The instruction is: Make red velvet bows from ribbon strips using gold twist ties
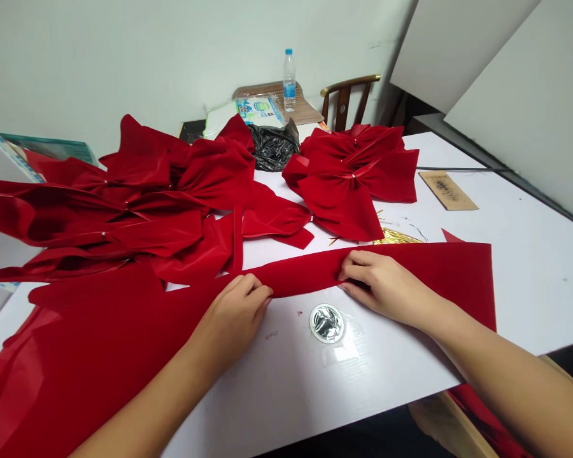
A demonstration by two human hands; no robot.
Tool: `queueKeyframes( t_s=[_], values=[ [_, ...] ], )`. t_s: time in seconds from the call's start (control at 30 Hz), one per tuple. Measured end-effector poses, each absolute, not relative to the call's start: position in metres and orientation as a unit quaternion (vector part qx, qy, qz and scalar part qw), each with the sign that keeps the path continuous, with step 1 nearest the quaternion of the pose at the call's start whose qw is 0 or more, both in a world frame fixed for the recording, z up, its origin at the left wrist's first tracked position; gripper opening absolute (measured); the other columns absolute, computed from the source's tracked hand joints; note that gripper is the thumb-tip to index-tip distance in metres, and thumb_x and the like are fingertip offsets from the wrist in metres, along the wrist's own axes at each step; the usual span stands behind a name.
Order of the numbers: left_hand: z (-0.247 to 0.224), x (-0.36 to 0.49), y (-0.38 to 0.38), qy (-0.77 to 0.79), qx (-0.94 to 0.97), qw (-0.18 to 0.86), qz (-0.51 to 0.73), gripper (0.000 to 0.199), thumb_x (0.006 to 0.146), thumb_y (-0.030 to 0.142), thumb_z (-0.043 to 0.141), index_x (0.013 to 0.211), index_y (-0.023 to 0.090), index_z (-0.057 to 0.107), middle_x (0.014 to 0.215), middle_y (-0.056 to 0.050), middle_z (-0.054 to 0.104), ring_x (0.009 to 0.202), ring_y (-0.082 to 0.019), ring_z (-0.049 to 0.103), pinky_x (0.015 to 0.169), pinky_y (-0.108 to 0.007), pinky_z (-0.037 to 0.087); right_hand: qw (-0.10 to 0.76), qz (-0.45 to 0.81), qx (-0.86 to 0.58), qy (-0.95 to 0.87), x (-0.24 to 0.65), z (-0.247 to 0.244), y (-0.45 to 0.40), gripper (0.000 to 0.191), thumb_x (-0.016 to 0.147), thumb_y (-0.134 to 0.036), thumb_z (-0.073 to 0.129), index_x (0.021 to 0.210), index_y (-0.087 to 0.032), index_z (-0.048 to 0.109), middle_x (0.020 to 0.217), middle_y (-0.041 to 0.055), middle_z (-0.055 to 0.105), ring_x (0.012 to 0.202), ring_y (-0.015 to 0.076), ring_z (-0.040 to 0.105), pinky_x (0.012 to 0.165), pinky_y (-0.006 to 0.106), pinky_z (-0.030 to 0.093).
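A wide strip of red velvet [300, 275] lies across the white table [530, 286], pinched into soft folds at its middle. My left hand [233, 315] grips the gathered velvet from the left, and my right hand [382, 283] pinches its lower edge from the right. The strip's right end spreads out flat past my right hand. Its left side merges into a large velvet sheet [76, 362] under my left forearm. Finished red velvet bows [348, 184] lie just beyond my hands, with more bows [148, 219] piled to the left.
A bundle of thin gold wires [396, 238] lies beyond my right hand. A round silver foil disc [326, 322] sits in front of the hands. Further back are a black plastic bag [273, 145], a water bottle [289, 83], a wooden chair [346, 98] and a brown card [447, 189].
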State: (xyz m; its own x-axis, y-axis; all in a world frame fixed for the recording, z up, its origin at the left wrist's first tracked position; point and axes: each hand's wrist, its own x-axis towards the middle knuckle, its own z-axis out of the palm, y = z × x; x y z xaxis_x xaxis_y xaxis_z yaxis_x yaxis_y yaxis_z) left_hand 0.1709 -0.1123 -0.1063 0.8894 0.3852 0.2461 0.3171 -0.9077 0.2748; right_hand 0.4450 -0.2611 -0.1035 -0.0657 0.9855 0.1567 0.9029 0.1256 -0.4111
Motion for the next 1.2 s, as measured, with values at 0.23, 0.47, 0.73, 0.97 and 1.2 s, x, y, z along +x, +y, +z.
queueKeyframes(
  t_s=[0.23, 0.47, 0.73, 0.97, 1.2],
  values=[
    [-0.1056, 0.1732, -0.1155, 0.153, 0.968, 0.055, 0.189, 0.020, 0.100, 0.016, 0.051, 0.092, 0.014, 0.069, 0.110, -0.010, 0.072, 0.103, -0.026, 0.065, 0.088, -0.043, 0.060, 0.227, 0.095, -0.635, -0.732, 0.4442, -0.1034, -0.2597, 0.011, 0.093, -0.013, 0.059, 0.084, -0.015, 0.066, 0.104, 0.0108, 0.069, 0.099, 0.0231, 0.066, 0.085, 0.037, 0.058],
    [-0.1089, 0.1697, -0.1116, 0.184, 0.961, 0.098, 0.181, 0.021, 0.099, 0.019, 0.052, 0.090, 0.016, 0.071, 0.112, -0.010, 0.073, 0.101, -0.024, 0.067, 0.082, -0.040, 0.061, 0.216, 0.095, -0.653, -0.720, 0.4431, -0.1035, -0.2611, 0.010, 0.092, -0.014, 0.059, 0.084, -0.016, 0.065, 0.102, 0.0112, 0.070, 0.097, 0.0239, 0.066, 0.083, 0.037, 0.059],
    [-0.1067, 0.1716, -0.1094, 0.185, 0.957, 0.134, 0.178, 0.021, 0.097, 0.018, 0.053, 0.085, 0.018, 0.070, 0.106, -0.008, 0.073, 0.092, -0.020, 0.068, 0.079, -0.036, 0.060, 0.221, 0.099, -0.657, -0.714, 0.4431, -0.1056, -0.2593, 0.010, 0.090, -0.012, 0.061, 0.082, -0.016, 0.064, 0.093, 0.0094, 0.069, 0.090, 0.0223, 0.065, 0.080, 0.036, 0.057],
    [-0.1085, 0.1713, -0.1100, 0.185, 0.952, 0.154, 0.191, 0.019, 0.097, 0.017, 0.056, 0.087, 0.017, 0.072, 0.100, -0.007, 0.073, 0.089, -0.018, 0.068, 0.078, -0.033, 0.059, 0.215, 0.108, -0.664, -0.708, 0.4429, -0.1038, -0.2598, 0.012, 0.089, -0.013, 0.061, 0.078, -0.017, 0.062, 0.089, 0.0072, 0.069, 0.084, 0.0202, 0.063, 0.076, 0.034, 0.055],
    [-0.1110, 0.1701, -0.1083, 0.159, 0.959, 0.128, 0.198, 0.021, 0.099, 0.016, 0.053, 0.092, 0.016, 0.073, 0.113, -0.010, 0.072, 0.104, -0.023, 0.067, 0.089, -0.040, 0.058, 0.230, 0.076, -0.638, -0.731, 0.4465, -0.1052, -0.2607, 0.013, 0.093, -0.019, 0.061, 0.081, -0.016, 0.064, 0.109, 0.0116, 0.068, 0.099, 0.0232, 0.065, 0.084, 0.037, 0.057]
  ],
)
